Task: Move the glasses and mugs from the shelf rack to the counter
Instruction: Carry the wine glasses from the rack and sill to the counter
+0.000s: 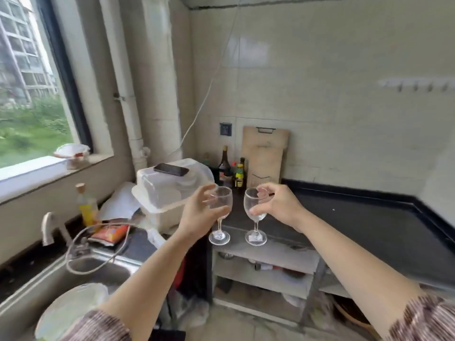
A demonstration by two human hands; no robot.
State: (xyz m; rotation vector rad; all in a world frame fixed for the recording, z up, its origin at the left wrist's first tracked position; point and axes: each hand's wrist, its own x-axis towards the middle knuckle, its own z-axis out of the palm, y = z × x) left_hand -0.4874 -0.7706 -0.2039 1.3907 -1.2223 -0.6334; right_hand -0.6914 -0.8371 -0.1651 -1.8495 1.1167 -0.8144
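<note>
Fingers (206,190) of L hand (197,214) curl loosely round bowl of left glass (220,201), thumb on near side. R hand (279,205) pinches right glass (254,205) at bowl, thumb low, one fingertip visible thru glass near rim. Both wine glasses upright, side by side, apart. Feet sit at front edge of dark counter (357,230), above shelf rack (266,254); can't tell if set down. Behind: clear box (172,193) w/ phone (171,169) on top, bottles (236,171), cutting board (266,153).

Upright, clear, stemmed — left glass (225,203) beside right glass (250,201).
</note>
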